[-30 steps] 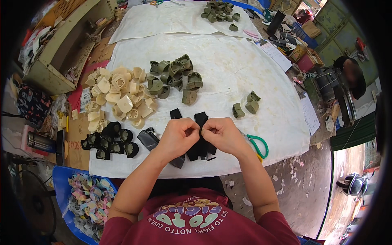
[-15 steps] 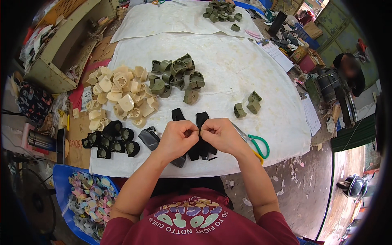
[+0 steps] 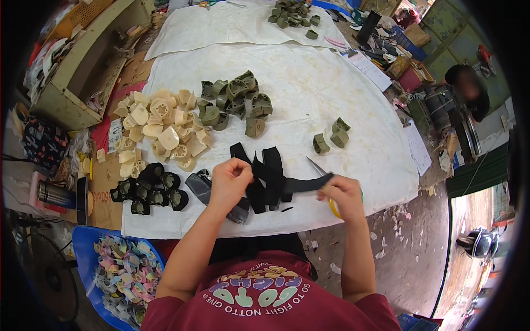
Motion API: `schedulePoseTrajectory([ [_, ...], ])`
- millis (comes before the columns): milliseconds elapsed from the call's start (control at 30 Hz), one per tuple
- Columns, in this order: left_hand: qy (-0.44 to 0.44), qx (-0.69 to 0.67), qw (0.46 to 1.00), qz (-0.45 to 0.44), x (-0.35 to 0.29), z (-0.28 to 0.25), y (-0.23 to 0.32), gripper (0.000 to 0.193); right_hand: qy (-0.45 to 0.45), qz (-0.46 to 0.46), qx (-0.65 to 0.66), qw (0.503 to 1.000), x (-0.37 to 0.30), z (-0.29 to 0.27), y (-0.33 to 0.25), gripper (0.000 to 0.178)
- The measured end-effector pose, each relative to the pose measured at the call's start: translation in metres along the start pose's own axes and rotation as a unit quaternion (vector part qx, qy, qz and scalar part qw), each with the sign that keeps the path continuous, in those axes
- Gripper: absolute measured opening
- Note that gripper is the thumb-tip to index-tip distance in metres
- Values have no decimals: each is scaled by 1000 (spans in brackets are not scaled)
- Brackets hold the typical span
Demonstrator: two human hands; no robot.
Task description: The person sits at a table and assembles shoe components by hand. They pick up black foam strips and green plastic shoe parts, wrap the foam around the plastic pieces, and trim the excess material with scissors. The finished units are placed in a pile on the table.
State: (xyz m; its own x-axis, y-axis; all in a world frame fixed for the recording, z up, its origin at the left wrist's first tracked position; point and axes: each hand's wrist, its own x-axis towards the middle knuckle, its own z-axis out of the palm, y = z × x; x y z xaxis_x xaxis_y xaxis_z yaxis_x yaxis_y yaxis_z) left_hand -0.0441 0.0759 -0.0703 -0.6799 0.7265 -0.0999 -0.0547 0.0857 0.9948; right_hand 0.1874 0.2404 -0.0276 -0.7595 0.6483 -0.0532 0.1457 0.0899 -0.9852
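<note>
In front of me, several black fabric strips (image 3: 273,161) lie overlapping near the table's front edge. My right hand (image 3: 343,196) is closed on the right end of a long black strip (image 3: 306,185), which stretches leftward over the others. My left hand (image 3: 231,181) is pinched beside the upper part of the pile; what its fingertips hold, if anything, I cannot make out. Scissors (image 3: 316,165) with green and yellow handles lie partly beneath my right hand. By my left wrist is a dark, shiny plastic-like piece (image 3: 200,188).
Left are a heap of cream molded pieces (image 3: 165,124) and black-covered pieces (image 3: 157,197). Olive-green pieces (image 3: 238,96) sit beyond, a few more (image 3: 339,139) at right. A blue tub (image 3: 91,287) of colourful pieces stands below left. A person (image 3: 469,91) is at far right.
My hands, together at first, have come apart. The right hand moved right, drawing out a black strip over the scissors; the left shifted slightly left.
</note>
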Motion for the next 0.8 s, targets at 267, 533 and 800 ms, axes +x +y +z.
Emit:
schedulePoseTrajectory([
  [267,61,36,997,-12,4,-1,3,6,282,-92,210,932,-97,-81,25,8],
  [533,50,267,899,344,-34,30,53,47,186,-163,-112,962,-31,15,-45,4],
  [800,-84,-94,991,40,-36,65,67,18,155,-195,-61,967,4,65,-58,21],
])
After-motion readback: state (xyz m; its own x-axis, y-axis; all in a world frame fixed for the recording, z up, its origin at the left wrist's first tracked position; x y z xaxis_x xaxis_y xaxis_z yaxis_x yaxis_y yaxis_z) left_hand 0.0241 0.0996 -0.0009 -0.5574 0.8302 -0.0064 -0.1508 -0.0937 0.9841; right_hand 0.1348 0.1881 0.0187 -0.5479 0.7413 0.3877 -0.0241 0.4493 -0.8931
